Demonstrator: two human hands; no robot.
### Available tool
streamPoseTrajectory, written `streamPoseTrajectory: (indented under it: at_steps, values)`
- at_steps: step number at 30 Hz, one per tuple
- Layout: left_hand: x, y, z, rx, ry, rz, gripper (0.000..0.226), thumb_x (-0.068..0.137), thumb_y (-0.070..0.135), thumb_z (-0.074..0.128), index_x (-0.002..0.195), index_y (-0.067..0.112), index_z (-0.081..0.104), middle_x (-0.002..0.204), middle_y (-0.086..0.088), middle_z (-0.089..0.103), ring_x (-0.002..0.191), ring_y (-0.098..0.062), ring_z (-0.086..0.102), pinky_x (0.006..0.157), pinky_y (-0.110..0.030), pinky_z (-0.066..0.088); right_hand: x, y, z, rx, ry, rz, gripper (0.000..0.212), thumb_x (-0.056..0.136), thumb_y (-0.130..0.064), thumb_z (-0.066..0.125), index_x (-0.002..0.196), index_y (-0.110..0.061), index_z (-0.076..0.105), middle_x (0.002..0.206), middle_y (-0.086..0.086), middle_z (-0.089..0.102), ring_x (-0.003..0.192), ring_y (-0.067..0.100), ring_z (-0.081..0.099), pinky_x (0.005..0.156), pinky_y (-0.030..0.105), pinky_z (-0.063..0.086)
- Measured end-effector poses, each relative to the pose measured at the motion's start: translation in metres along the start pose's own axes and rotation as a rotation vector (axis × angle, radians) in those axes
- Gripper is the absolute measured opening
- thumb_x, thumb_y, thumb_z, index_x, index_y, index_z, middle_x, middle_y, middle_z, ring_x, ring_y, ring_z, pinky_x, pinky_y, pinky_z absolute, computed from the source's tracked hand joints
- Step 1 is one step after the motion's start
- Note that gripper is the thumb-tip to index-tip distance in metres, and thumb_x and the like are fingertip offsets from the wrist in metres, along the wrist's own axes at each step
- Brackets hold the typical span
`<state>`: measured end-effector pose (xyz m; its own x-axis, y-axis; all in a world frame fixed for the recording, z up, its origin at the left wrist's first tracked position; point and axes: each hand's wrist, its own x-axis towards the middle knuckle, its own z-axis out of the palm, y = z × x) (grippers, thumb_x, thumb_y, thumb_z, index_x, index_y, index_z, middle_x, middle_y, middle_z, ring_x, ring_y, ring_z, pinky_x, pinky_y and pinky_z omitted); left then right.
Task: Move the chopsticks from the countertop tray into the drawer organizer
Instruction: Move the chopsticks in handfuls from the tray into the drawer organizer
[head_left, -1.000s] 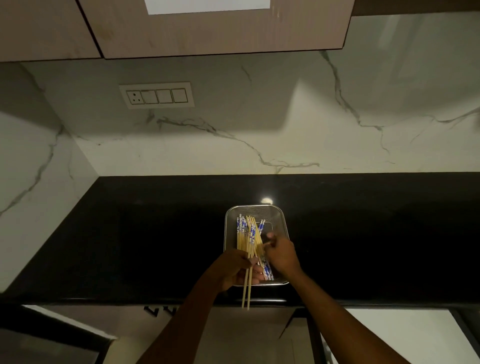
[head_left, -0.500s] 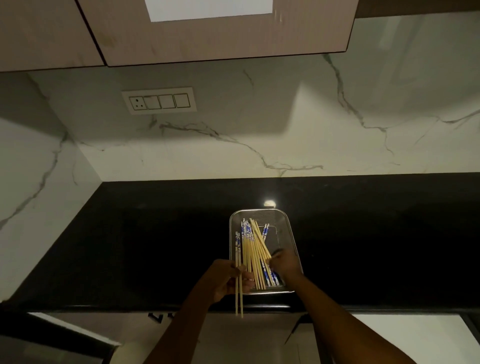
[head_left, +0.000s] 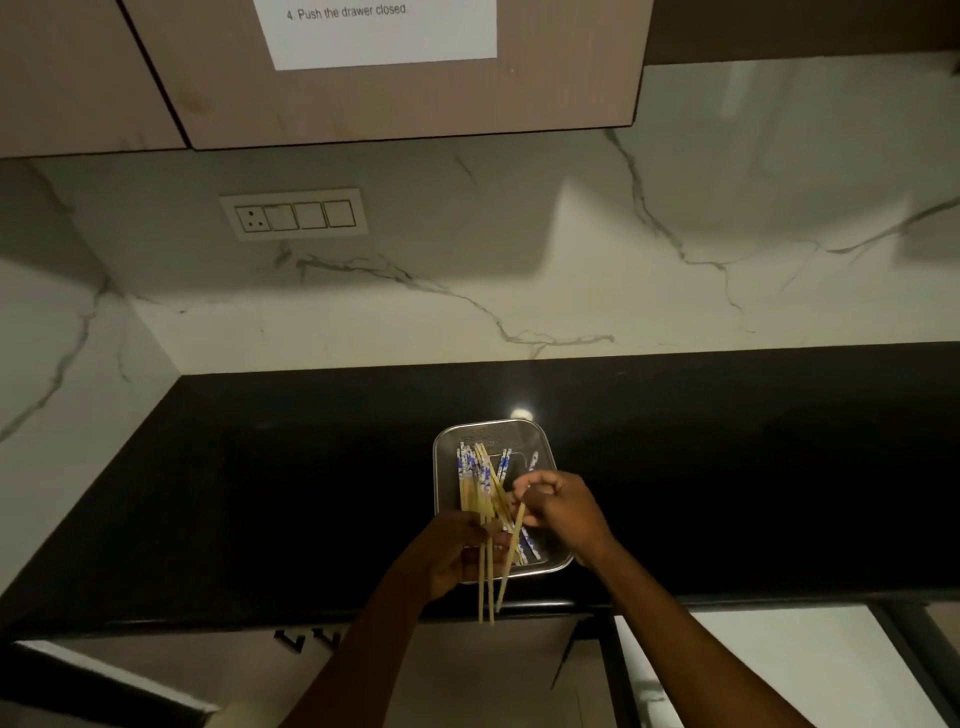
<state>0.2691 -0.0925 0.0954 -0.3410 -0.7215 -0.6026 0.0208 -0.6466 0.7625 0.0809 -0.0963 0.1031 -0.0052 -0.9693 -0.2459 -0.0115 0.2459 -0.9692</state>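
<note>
Left hand (head_left: 453, 552) curls round a bunch of chopsticks (head_left: 474, 480) over the metal tray (head_left: 440, 470); right hand (head_left: 563, 512) pinches one more stick.
I think the sticks are light, stiff and smooth, so they may slip or fan out. I would hold them near the middle. The tray sits on the black tabletop (head_left: 260, 493).
</note>
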Motion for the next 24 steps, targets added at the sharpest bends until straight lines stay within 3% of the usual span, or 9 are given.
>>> streamPoseTrajectory:
  at_steps: [5,10,14,16,18,20,24]
  values:
    - [-0.004,0.006,0.019,0.023,-0.080,0.050,0.021,0.099,0.005,0.055,0.117,-0.002,0.065,0.109,-0.021,0.075,0.099,-0.037,0.075,0.075,-0.040,0.062,-0.012,-0.010,0.005,-0.105,0.001,-0.076,0.012,0.090,-0.004,0.066,0.101,0.000,0.064,0.065,0.007,0.065,0.055,0.021,0.056,0.061,0.034,0.052]
    - [-0.006,0.007,0.021,0.058,-0.093,0.079,0.022,0.096,0.009,0.062,0.116,-0.001,0.064,0.108,-0.022,0.075,0.099,-0.038,0.074,0.076,-0.039,0.062,-0.018,-0.010,0.009,-0.061,-0.045,-0.055,0.016,0.091,-0.003,0.064,0.103,0.001,0.055,0.064,0.016,0.062,0.044,0.019,0.048,0.048,0.028,0.044]
    - [-0.008,0.004,0.018,0.086,-0.086,0.085,0.023,0.093,0.011,0.067,0.114,0.000,0.067,0.106,-0.020,0.076,0.098,-0.036,0.075,0.078,-0.039,0.062,-0.017,-0.003,0.012,-0.040,-0.062,-0.034,0.022,0.091,-0.007,0.067,0.105,-0.004,0.051,0.059,0.008,0.059,0.041,0.020,0.049,0.042,0.027,0.045]
    - [-0.008,0.001,0.014,0.090,-0.068,0.091,0.023,0.093,0.011,0.068,0.113,0.000,0.068,0.106,-0.020,0.076,0.097,-0.035,0.075,0.079,-0.039,0.062,-0.013,0.002,0.014,-0.063,-0.043,-0.030,0.024,0.090,-0.015,0.070,0.107,-0.009,0.053,0.063,0.007,0.064,0.047,0.023,0.057,0.049,0.034,0.053]
    - [-0.008,-0.003,0.008,0.092,-0.025,0.094,0.021,0.093,0.010,0.066,0.111,0.000,0.069,0.104,-0.018,0.077,0.096,-0.035,0.075,0.080,-0.040,0.062,-0.003,0.008,0.017,-0.164,0.046,-0.008,0.021,0.091,-0.021,0.070,0.106,-0.013,0.058,0.078,0.008,0.071,0.066,0.026,0.069,0.070,0.044,0.061]
    - [-0.009,-0.007,0.000,0.084,0.029,0.085,0.019,0.095,0.007,0.062,0.111,0.001,0.068,0.100,-0.017,0.078,0.093,-0.034,0.076,0.077,-0.039,0.062,0.010,0.017,0.021,-0.341,0.134,0.060,0.012,0.092,-0.020,0.068,0.102,-0.014,0.064,0.092,0.008,0.072,0.082,0.022,0.072,0.083,0.042,0.061]
    - [-0.011,-0.015,-0.018,0.069,0.075,0.065,0.021,0.097,0.006,0.058,0.115,0.001,0.066,0.099,-0.016,0.078,0.092,-0.033,0.076,0.077,-0.038,0.062,0.031,0.036,0.031,-0.611,0.101,0.209,0.013,0.095,-0.017,0.063,0.106,-0.012,0.067,0.098,0.006,0.072,0.087,0.016,0.071,0.084,0.033,0.060]
